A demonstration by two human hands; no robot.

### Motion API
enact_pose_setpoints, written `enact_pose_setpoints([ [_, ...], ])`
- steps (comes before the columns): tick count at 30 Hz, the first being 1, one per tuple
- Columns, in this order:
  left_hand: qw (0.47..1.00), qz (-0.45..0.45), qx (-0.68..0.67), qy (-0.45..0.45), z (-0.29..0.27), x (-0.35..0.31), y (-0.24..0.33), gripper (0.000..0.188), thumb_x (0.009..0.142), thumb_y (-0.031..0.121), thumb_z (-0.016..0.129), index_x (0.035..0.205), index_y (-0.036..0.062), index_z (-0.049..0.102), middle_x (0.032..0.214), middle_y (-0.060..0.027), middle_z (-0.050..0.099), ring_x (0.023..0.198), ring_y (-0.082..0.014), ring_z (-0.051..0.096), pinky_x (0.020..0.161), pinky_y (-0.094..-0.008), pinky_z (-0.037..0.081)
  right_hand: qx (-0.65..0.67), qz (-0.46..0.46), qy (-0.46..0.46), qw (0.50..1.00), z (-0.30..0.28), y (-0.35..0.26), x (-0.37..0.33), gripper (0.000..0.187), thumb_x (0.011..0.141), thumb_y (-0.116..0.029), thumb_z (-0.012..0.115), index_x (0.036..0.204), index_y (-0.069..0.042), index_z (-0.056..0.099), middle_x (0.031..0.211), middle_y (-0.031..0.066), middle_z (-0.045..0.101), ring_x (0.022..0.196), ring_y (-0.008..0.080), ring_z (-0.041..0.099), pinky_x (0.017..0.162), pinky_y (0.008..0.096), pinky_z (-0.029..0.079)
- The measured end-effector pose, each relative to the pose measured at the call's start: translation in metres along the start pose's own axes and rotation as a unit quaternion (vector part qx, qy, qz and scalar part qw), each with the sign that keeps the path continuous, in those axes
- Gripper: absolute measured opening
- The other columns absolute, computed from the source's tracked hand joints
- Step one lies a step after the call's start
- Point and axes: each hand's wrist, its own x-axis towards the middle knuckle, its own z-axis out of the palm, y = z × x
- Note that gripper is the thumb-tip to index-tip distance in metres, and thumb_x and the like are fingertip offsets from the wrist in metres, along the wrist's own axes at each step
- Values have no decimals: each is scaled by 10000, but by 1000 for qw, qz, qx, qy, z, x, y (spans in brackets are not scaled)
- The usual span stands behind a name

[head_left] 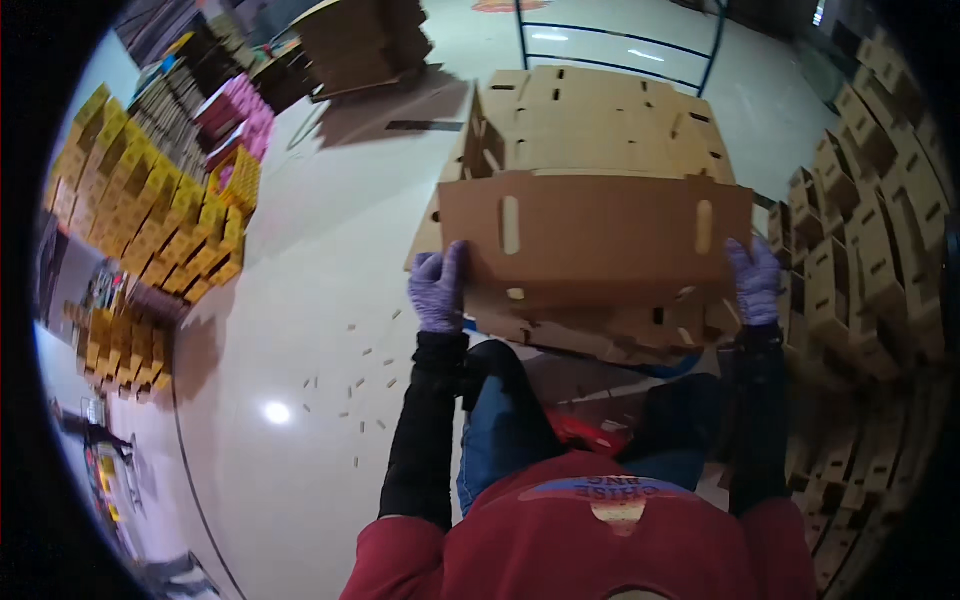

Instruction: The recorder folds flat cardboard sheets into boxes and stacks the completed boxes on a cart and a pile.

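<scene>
A brown cardboard box blank [605, 230], partly folded, stands in front of me with its near panel raised. The panel has a long slot towards each end, and a narrow side flap stands up behind its left end. My left hand [437, 290], in a purple knit glove, grips the panel's left edge, thumb upward. On the right edge my right hand [757, 285], gloved alike, is closed; some of its fingers are hidden. Beneath and beyond the panel lies a stack of flat cardboard blanks [610, 125] with cut slots.
Folded cardboard boxes [865, 240] are piled along the right. Yellow boxes [150, 200] stand stacked at the left, beside pink crates [240, 115]. Small cardboard scraps [360, 385] litter the pale floor. A blue metal frame [620, 45] rises behind the blanks, and another cardboard stack [365, 45] stands at the back left.
</scene>
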Motion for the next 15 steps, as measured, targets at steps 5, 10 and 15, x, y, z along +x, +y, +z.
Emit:
enact_pose_setpoints([
  [5, 912, 317, 245, 90, 1, 2, 43, 598, 719, 237, 727, 1236, 97, 460, 1140, -182, 522, 1031, -307, 525, 832, -348, 454, -61, 65, -15, 996, -8, 2, -1, 435, 810, -356, 640, 1036, 8, 562, 926, 125, 612, 850, 197, 580, 746, 331, 461],
  [10, 805, 432, 342, -219, 31, -18, 92, 931, 565, 520, 740, 1341, 188, 348, 1357, -180, 347, 1265, -365, 322, 1043, -532, 181, 49, 34, -1, 998, -1, 14, -2, 633, 808, -366, 640, 1276, -22, 388, 1160, 163, 533, 1002, 211, 543, 837, 325, 446],
  [15, 781, 364, 389, -325, 35, -7, 83, 868, 580, 440, 754, 1315, 179, 376, 1323, -167, 398, 1215, -347, 385, 990, -483, 291, -402, -214, 133, 880, 15, -45, 8, 569, 800, -282, 599, 1300, -128, 377, 1188, 152, 510, 1041, 305, 509, 950, 384, 369],
])
